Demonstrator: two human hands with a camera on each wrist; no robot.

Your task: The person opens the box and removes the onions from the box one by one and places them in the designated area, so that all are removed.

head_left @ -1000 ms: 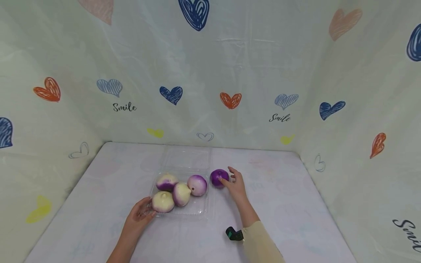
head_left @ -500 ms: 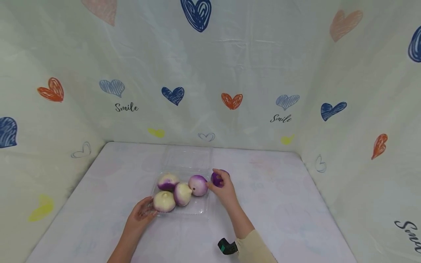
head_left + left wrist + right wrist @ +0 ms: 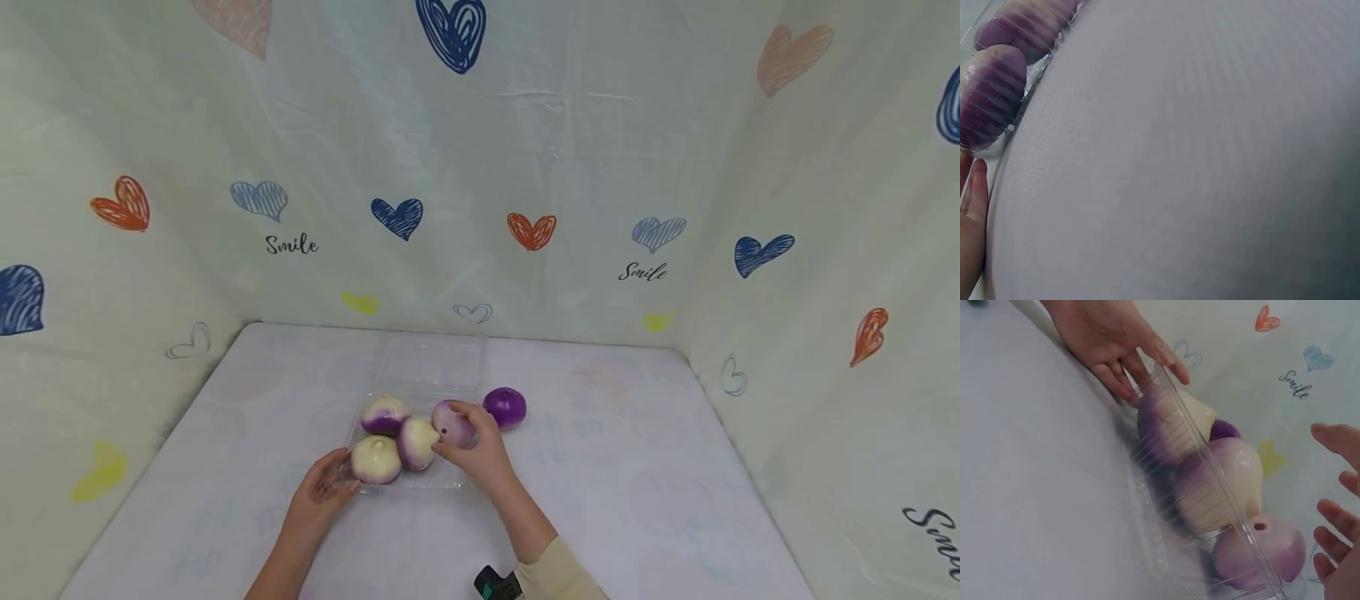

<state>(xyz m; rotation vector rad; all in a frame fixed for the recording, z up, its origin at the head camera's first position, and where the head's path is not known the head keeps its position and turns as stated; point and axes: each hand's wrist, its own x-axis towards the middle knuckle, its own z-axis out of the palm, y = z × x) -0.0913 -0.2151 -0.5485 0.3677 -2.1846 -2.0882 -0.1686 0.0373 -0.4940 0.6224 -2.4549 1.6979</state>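
A clear plastic clamshell box (image 3: 446, 480) lies with its lid (image 3: 429, 364) folded back. Several purple-and-white turnips sit in it, among them a front-left turnip (image 3: 377, 460), a middle turnip (image 3: 417, 442) and a right-hand turnip (image 3: 447, 423) with a small dark hole. My left hand (image 3: 318, 492) holds the box's left side, thumb over the rim and fingers against the outer wall. Fingers spread, my right hand (image 3: 483, 454) hovers around the right-hand turnip; the right wrist view shows a gap between them. A deep purple round vegetable (image 3: 505, 407), perhaps an onion or turnip, rests outside, right of the box.
The white tabletop (image 3: 637, 500) extends around the box. Behind and beside it hangs a pale curtain (image 3: 570, 142) printed with hearts and "Smile". A black wrist device (image 3: 497, 583) sits at my right sleeve (image 3: 558, 575).
My right hand has moved left from the deep purple vegetable to above the right-hand turnip in the box. That purple vegetable stays on the table. My left hand keeps its place.
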